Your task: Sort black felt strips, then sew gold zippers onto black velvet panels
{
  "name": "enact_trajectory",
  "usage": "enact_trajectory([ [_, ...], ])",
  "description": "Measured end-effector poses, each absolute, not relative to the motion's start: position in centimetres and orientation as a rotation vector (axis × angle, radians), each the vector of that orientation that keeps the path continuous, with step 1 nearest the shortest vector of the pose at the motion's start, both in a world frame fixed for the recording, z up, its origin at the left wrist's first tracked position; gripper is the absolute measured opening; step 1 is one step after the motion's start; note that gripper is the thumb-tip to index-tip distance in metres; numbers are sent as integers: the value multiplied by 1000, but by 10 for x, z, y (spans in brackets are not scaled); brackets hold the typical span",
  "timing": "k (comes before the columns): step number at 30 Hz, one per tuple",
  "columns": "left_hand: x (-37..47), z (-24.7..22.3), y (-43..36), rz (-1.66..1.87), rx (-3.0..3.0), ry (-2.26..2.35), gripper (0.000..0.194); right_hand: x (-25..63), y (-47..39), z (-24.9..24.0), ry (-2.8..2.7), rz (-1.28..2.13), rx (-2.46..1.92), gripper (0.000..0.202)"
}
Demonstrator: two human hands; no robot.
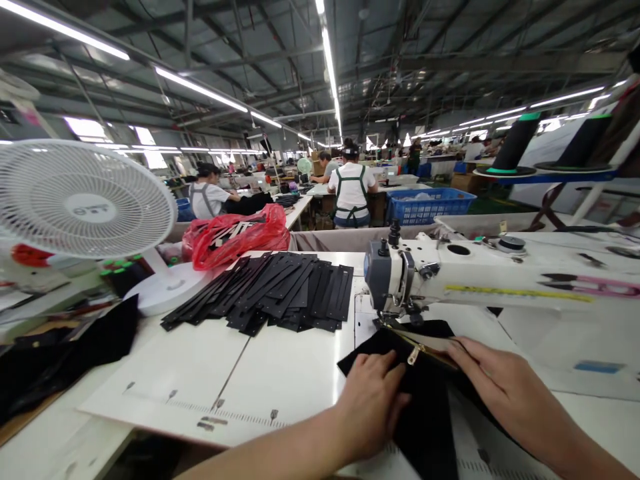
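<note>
Black fabric (425,407) with a zipper lies under the needle area of a white sewing machine (480,267). A metal zipper pull (414,355) shows between my hands. My left hand (373,400) presses on the fabric left of the zipper, its fingers bent and gripping the cloth. My right hand (493,370) pinches the fabric and a light strip at the zipper's right end, thumb hidden below. To the left, a pile of black strips with slots (285,287) is spread on the white table (280,373).
A white fan (90,207) stands at the left, beside a red plastic bag (237,237). Black cloth (75,360) lies at the far left. Pink-handled snips (590,285) rest on the machine. Thread cones (517,143) stand at the right. Beyond are a blue basket (430,205) and several people.
</note>
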State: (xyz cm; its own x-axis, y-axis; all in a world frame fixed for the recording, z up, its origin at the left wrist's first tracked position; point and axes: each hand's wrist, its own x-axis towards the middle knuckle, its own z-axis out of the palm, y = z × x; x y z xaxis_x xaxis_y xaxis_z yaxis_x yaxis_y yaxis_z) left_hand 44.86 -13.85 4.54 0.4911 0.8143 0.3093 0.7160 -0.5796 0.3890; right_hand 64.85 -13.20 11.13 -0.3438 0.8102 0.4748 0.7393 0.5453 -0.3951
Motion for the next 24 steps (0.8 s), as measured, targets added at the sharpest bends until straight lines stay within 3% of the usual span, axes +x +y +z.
enact_trajectory([
  [4,495,41,-119,773,2443,1138,53,632,-114,127,-2171,-214,-1135,30],
  [7,488,38,-107,819,2481,906,29,636,-109,119,-2159,-365,-1023,26],
  [13,439,32,-92,1039,2492,1386,24,642,-116,111,-2117,-212,-1155,25],
  [24,448,39,-80,1175,2715,1317,15,637,-111,112,-2070,-147,-1198,26],
])
